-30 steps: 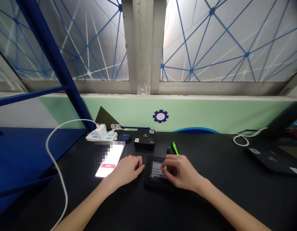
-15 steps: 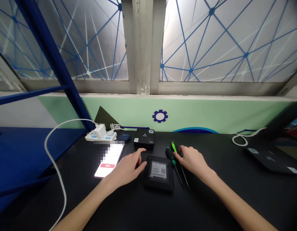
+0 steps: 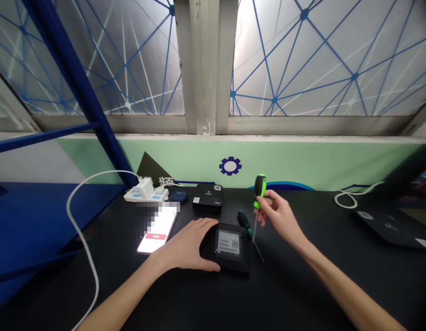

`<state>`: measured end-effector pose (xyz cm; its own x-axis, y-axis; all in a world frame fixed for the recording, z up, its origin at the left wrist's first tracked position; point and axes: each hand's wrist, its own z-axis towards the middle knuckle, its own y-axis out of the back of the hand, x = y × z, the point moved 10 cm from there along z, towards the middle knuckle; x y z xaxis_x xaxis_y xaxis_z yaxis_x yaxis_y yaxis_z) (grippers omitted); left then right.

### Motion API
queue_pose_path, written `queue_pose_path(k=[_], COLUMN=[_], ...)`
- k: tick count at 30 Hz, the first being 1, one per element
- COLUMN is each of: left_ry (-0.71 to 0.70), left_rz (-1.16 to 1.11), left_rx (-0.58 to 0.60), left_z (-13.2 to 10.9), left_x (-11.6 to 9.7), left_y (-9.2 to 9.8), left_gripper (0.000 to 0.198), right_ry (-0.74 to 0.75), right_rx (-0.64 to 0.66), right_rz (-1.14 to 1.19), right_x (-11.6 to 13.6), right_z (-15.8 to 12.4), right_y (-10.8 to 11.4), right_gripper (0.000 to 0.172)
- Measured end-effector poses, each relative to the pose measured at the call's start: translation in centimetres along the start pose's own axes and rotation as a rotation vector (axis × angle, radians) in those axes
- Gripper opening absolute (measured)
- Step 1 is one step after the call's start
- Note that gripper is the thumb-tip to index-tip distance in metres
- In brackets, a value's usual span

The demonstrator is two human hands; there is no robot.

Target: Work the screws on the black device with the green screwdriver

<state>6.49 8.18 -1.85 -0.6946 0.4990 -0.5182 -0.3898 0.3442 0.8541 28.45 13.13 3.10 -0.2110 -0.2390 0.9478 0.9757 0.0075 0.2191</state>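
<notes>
at centre frame the right hand [image 3: 278,216] is raised above the black table [image 3: 302,285], fingers pinched shut round the green-and-black handle of a screwdriver [image 3: 258,197]; the tool stands nearly upright, handle up, its thin shaft pointing down towards the table just right of a small black box [image 3: 230,246]; the left hand [image 3: 188,246] lies flat and spread against the left edge of that box, thumb along its near side, gripping nothing closed; the box rests on the table at lower centre, a white label facing up; a second screwdriver [image 3: 247,225] with a darker green handle lies on the table touching or just beside the box's right edge; left of the left hand a lit phone [image 3: 156,227] lies face up; behind it, a white power strip [image 3: 145,195] with a plugged charger and white cable [image 3: 78,230]; a second black box [image 3: 207,198] sits farther back at centre; a dark flat device [image 3: 392,225] lies at the right of the frame.
</notes>
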Motion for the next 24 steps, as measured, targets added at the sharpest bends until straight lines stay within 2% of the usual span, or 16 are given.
queue_pose_path(k=[3,6,13,24], left_ry=[0.002,0.002,-0.042,-0.040], left_rz=[0.009,0.030,0.033,0.051], left_rx=[0.004,0.011,-0.002,-0.024], left_z=[0.0,0.1,0.6,0.6], left_x=[0.2,0.6,0.9,0.6], left_y=[0.2,-0.1,-0.6,-0.4], left_gripper=[0.107,0.115,0.118,0.117], right_ry=[0.005,-0.030,-0.084,-0.103], right_rx=[0.022,0.066,0.134,0.153], right_rz=[0.206,0.314,0.403,0.487], right_x=[0.4,-0.3,-1.3,-1.4], right_z=[-0.3,-0.8,-1.9,-2.3], right_y=[-0.8,-1.9,-3.8,-4.7], right_gripper=[0.038,0.036,0.023,0.027])
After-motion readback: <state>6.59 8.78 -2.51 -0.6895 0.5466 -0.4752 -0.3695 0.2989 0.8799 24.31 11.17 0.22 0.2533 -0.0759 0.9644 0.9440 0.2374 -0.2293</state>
